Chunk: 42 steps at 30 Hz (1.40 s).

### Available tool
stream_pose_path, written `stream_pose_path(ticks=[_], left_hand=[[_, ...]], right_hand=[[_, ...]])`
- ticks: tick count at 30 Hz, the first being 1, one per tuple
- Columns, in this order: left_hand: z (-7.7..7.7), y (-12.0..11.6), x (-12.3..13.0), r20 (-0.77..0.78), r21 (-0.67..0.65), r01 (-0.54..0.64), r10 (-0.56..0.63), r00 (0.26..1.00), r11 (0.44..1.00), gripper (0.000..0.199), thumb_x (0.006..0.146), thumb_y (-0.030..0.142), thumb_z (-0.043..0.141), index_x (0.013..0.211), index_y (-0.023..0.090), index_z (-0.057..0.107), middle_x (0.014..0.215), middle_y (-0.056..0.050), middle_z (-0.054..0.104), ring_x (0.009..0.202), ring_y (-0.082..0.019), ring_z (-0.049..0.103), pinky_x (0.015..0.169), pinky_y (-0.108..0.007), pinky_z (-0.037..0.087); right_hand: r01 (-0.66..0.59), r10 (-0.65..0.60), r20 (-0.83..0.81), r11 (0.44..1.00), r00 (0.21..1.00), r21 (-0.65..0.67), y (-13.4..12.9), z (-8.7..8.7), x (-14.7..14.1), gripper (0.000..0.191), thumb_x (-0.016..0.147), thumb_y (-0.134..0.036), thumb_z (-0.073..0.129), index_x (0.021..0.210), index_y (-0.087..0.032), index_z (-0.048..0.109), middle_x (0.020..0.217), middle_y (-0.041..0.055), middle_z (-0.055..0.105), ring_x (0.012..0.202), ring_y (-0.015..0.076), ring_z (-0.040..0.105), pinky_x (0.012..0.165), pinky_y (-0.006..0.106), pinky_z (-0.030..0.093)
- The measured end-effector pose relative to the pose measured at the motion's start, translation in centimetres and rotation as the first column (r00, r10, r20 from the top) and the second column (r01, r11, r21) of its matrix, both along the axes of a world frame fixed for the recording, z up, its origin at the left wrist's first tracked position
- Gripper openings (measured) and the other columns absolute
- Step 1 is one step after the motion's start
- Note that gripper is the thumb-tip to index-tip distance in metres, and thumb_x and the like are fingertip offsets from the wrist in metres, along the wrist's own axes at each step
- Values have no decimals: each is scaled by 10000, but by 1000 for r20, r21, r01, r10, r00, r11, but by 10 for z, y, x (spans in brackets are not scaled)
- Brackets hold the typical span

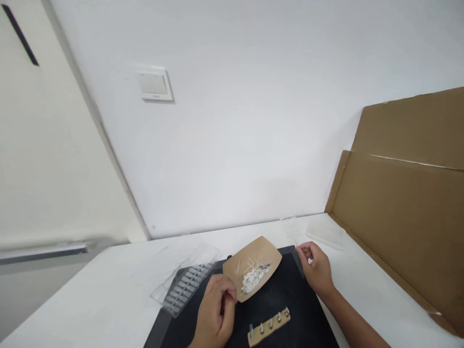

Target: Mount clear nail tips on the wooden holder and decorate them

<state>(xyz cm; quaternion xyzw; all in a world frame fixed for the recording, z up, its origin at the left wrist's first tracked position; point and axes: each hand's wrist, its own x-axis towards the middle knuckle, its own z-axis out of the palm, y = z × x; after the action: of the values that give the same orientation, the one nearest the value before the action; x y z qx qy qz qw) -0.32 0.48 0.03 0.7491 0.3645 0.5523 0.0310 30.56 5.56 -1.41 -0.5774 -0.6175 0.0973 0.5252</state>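
My left hand (216,309) is closed, its fingers curled together at the near left edge of a brown paper tray (232,267). What it holds, if anything, is hidden. White bits and thin pale sticks lie in the tray. My right hand (316,268) pinches at the far right corner of a black mat (290,285); a tiny pale thing shows at its fingertips, too small to name. Nearer to me on the mat lies a cardboard strip (267,330) with several small metal pegs standing along it, one of them bearing a clear piece.
Left of the paper tray, a clear plastic case (192,282) with rows of clear slips overlaps the mat. A translucent lid-like piece (326,234) rests on the white table (105,285) near the wall. Folded cardboard (402,203) stands along the right side.
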Motion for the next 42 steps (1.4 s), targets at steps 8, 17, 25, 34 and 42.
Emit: stream_pose_path(ticks=[8, 17, 25, 34, 42], left_hand=[[7, -1, 3, -5, 26, 0, 0, 1000, 1000, 194, 895, 59, 506, 857, 240, 565, 757, -15, 569, 664, -185, 560, 572, -273, 472], [7, -4, 8, -63, -1, -86, 86, 994, 996, 188, 955, 126, 555, 1096, 232, 619, 908, -55, 651, 725, -201, 609, 566, -279, 494], [-2, -14, 11, 140, -316, 81, -38, 989, 945, 297, 1029, 309, 574, 1312, 231, 618, 1036, -52, 705, 506, -79, 490, 496, -216, 489], [-2, -27, 23, 404, -516, 310, -92, 910, 798, 323, 985, 435, 658, 1180, 184, 717, 941, -84, 745, 832, -191, 726, 633, -211, 577], [-1, -22, 28, 529, -614, 393, -12, 848, 684, 378, 908, 521, 750, 958, 146, 736, 776, -53, 721, 620, -124, 610, 517, -186, 469]], right_hand=[[-64, 64, -12, 998, 998, -19, -5, 2, -6, 349, 1018, -557, 580, 935, -241, 703, 871, 62, 760, 790, 250, 707, 762, 356, 552], [-226, 224, -50, 973, 973, -43, -21, 9, -21, 325, 1013, -515, 614, 892, -225, 697, 822, 54, 730, 758, 227, 671, 736, 332, 525], [-497, 480, -141, 857, 866, -134, -60, 17, -53, 224, 1026, -371, 618, 875, -214, 674, 816, 27, 693, 745, 180, 646, 704, 281, 493], [-570, 550, -157, 806, 820, -156, -71, 14, -67, 165, 997, -332, 668, 891, -207, 686, 799, 14, 684, 725, 161, 627, 691, 276, 476], [-569, 566, -84, 793, 820, -218, -75, 13, -68, 136, 983, -331, 698, 907, -218, 694, 804, 8, 683, 748, 169, 625, 712, 295, 459]])
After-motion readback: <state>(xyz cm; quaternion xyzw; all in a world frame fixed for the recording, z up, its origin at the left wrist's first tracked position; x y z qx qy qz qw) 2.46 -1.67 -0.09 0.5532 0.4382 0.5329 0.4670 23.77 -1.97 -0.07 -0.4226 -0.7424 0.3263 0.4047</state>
